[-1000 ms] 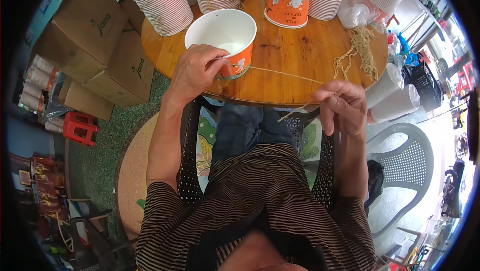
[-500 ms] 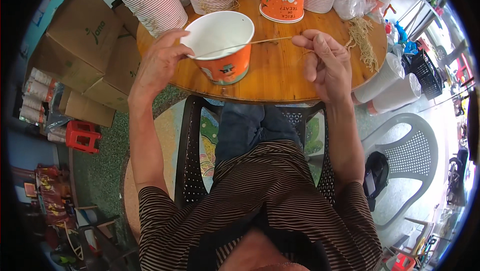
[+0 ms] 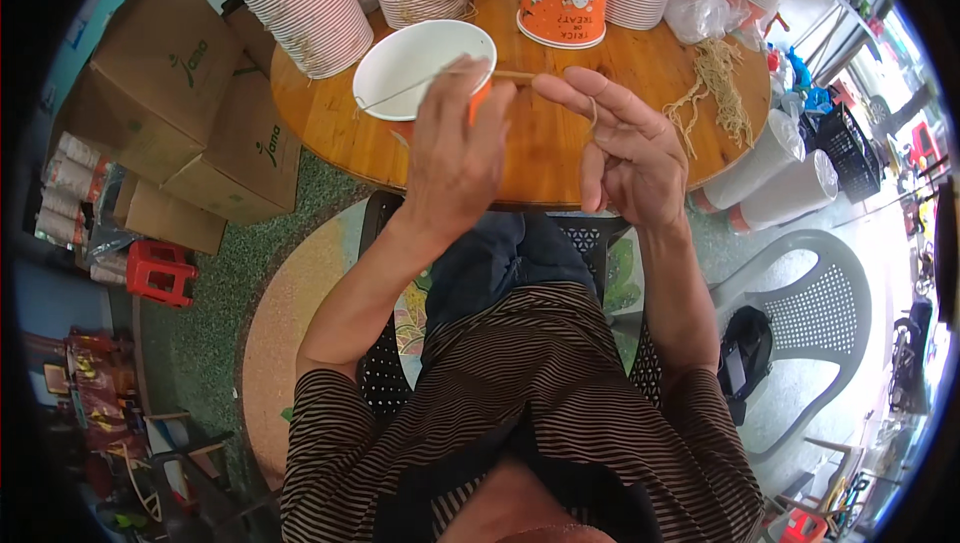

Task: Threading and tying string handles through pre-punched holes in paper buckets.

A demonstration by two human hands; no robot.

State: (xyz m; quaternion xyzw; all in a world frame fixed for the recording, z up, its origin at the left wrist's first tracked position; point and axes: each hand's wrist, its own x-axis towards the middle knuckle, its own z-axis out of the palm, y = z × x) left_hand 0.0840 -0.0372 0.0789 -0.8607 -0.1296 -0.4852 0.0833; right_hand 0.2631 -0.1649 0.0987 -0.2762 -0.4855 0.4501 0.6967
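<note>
An orange paper bucket (image 3: 480, 101) with a white inside stands upright near the table's front edge. From its left rim a thin tan string (image 3: 400, 93) stretches across the mouth to my right hand (image 3: 635, 148). There the string loops over a finger, with the fingers partly extended and the thumb folded in. My left hand (image 3: 455, 148) is in front of the bucket, hiding much of its printed side. Motion smears its fingers, which are close to the string; whether they hold it is unclear.
An upturned orange bucket (image 3: 563, 8) stands behind, between stacks of nested buckets (image 3: 298, 18). A bundle of loose string (image 3: 725, 93) lies at the table's right. Cardboard boxes (image 3: 185, 83) stand left of the wooden table (image 3: 540, 158); a grey chair (image 3: 815, 318) is at the right.
My left hand has left the bucket's left rim and swung right, across its front. My right hand has turned, and the string now loops over its finger. The bucket has shifted slightly left.
</note>
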